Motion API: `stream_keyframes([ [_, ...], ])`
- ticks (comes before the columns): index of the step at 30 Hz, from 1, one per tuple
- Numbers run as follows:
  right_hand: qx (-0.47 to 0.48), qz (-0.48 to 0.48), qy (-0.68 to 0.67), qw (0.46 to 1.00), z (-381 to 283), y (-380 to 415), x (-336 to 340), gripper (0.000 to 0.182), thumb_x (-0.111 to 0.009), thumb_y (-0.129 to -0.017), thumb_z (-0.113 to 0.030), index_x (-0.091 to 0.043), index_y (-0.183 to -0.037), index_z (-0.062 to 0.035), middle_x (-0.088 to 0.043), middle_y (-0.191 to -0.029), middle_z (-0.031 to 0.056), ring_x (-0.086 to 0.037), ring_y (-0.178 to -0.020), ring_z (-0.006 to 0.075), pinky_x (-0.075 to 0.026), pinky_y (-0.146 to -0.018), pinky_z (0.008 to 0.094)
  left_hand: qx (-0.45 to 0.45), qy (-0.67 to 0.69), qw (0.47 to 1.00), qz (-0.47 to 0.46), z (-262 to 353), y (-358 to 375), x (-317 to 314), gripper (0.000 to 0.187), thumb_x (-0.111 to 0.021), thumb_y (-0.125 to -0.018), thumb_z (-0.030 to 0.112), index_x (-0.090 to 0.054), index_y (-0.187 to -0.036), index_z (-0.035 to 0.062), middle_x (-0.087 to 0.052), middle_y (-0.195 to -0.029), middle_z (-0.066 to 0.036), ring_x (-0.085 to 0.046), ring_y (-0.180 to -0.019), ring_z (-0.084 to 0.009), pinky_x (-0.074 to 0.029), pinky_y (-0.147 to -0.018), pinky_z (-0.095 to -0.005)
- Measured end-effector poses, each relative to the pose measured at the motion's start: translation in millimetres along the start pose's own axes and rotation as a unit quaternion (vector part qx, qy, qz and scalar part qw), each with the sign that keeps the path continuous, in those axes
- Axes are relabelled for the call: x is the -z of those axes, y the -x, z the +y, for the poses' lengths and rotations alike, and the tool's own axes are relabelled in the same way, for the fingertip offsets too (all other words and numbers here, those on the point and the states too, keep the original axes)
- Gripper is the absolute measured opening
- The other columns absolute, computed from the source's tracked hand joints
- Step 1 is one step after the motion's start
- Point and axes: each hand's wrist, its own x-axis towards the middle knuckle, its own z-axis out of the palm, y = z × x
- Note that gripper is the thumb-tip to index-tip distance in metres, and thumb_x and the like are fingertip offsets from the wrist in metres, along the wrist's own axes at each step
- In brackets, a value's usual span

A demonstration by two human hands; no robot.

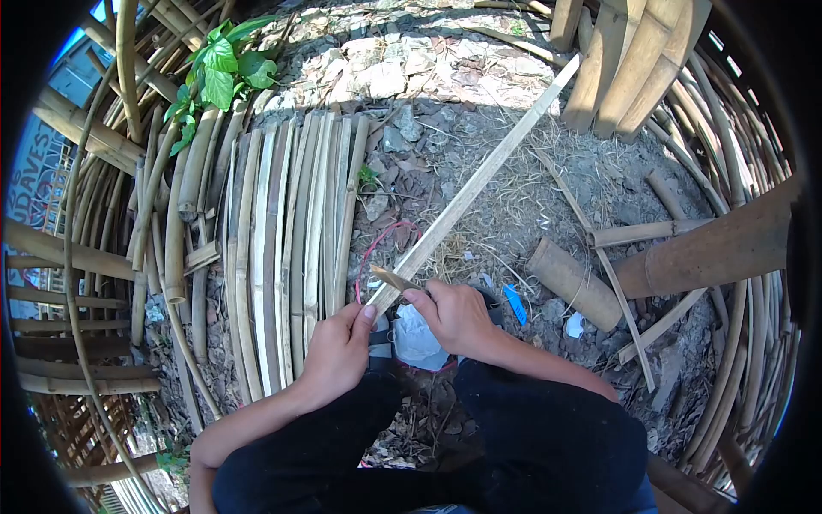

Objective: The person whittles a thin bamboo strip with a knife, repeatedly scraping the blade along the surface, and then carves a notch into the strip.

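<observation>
A long split bamboo strip (488, 178) slants from my lap up to the far right. My left hand (336, 349) is closed round its near end, thumb on top. My right hand (458, 319) is closed on a knife, its handle hidden in the fist. The short brownish blade of the knife (395, 278) lies across the strip just beyond my left thumb. Below, between my legs, is a crumpled whitish plastic bag (417, 336). A pink-red cord (374, 246) curves over the ground behind the strip.
Several split bamboo strips (295, 223) lie side by side at left. A thick bamboo pole (711, 255) and a short cut piece (575, 283) lie at right. Bamboo posts (638, 64) stand at the back right. A blue wrapper (515, 304) is on the soil.
</observation>
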Motion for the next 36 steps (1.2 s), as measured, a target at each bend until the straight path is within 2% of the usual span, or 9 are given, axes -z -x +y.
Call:
stream_keyframes([
  [6,-0.006,0.021,0.023,1.0,-2,1,0,0.053,-0.054,-0.099,-0.045,-0.056,-0.071,0.0001,-0.058,-0.056,0.0211,-0.06,-0.052,0.0416,-0.046,-0.05,0.0503,0.002,0.012,1.0,-0.003,-3,-2,-1,0.04,-0.047,-0.105,0.028,-0.062,-0.087,-0.0042,-0.055,-0.058,-0.015,-0.057,-0.052,-0.0264,-0.042,-0.053,-0.0419],
  [8,-0.012,0.02,0.039,0.999,-3,1,1,0.053,-0.054,-0.099,-0.045,-0.056,-0.072,0.0003,-0.058,-0.057,0.0212,-0.061,-0.052,0.0419,-0.047,-0.05,0.0504,0.044,0.017,0.998,-0.031,1,-2,1,0.037,-0.049,-0.106,0.026,-0.064,-0.093,-0.0054,-0.057,-0.071,-0.002,-0.048,-0.065,-0.0077,-0.042,-0.058,-0.0277],
  [12,-0.039,0.013,0.069,0.997,-4,2,1,0.055,-0.053,-0.099,-0.047,-0.057,-0.072,0.0006,-0.06,-0.059,0.0221,-0.062,-0.053,0.0425,-0.048,-0.051,0.0514,0.043,0.021,0.998,-0.031,-3,-3,-2,0.037,-0.049,-0.106,0.026,-0.064,-0.093,-0.0057,-0.057,-0.071,-0.002,-0.049,-0.064,-0.0077,-0.042,-0.058,-0.0277],
  [14,-0.046,0.004,0.059,0.997,-1,1,0,0.055,-0.053,-0.099,-0.048,-0.058,-0.072,0.0005,-0.06,-0.059,0.0224,-0.062,-0.054,0.0426,-0.048,-0.052,0.0518,0.005,0.018,1.0,0.003,-7,-3,-5,0.041,-0.047,-0.105,0.029,-0.062,-0.086,-0.0047,-0.056,-0.058,-0.015,-0.058,-0.052,-0.0267,-0.043,-0.053,-0.0417],
  [25,-0.04,0.043,0.073,0.996,8,0,0,0.055,-0.054,-0.099,-0.045,-0.054,-0.068,0.0002,-0.056,-0.055,0.0222,-0.059,-0.051,0.0428,-0.044,-0.049,0.0514,0.008,0.003,1.0,-0.003,-7,-2,-3,0.041,-0.048,-0.105,0.028,-0.062,-0.086,-0.005,-0.056,-0.059,-0.016,-0.057,-0.052,-0.0278,-0.043,-0.054,-0.0424],
  [30,-0.096,0.044,0.102,0.989,29,-9,13,0.059,-0.05,-0.099,-0.051,-0.059,-0.073,0.001,-0.06,-0.059,0.0231,-0.063,-0.055,0.0432,-0.048,-0.053,0.0533,0.023,-0.003,1.0,-0.011,-6,-1,2,0.041,-0.048,-0.105,0.028,-0.062,-0.087,-0.0054,-0.057,-0.06,-0.016,-0.056,-0.052,-0.027,-0.043,-0.055,-0.0421],
  [33,-0.083,0.038,0.136,0.986,29,-9,16,0.061,-0.048,-0.1,-0.051,-0.06,-0.073,0.0015,-0.061,-0.059,0.0245,-0.063,-0.057,0.0443,-0.048,-0.054,0.054,0.015,-0.002,1.0,-0.007,-10,0,0,0.041,-0.048,-0.105,0.028,-0.063,-0.088,-0.0056,-0.058,-0.061,-0.017,-0.057,-0.053,-0.0267,-0.044,-0.056,-0.0416],
  [35,-0.109,0.082,0.141,0.981,48,-19,26,0.061,-0.047,-0.1,-0.052,-0.06,-0.073,0.0018,-0.061,-0.06,0.0254,-0.063,-0.057,0.045,-0.048,-0.055,0.0545,0.051,-0.001,0.998,-0.031,-8,1,2,0.039,-0.048,-0.106,0.028,-0.063,-0.092,-0.0047,-0.054,-0.068,-0.002,-0.047,-0.062,-0.0073,-0.042,-0.058,-0.0276],
  [36,-0.133,0.125,0.143,0.973,56,-24,29,0.062,-0.046,-0.101,-0.052,-0.06,-0.074,0.0021,-0.061,-0.06,0.0263,-0.063,-0.058,0.0456,-0.049,-0.056,0.055,0.05,-0.002,0.998,-0.031,-9,1,3,0.039,-0.048,-0.106,0.028,-0.063,-0.092,-0.0047,-0.054,-0.068,-0.002,-0.047,-0.062,-0.0073,-0.042,-0.058,-0.0276],
])
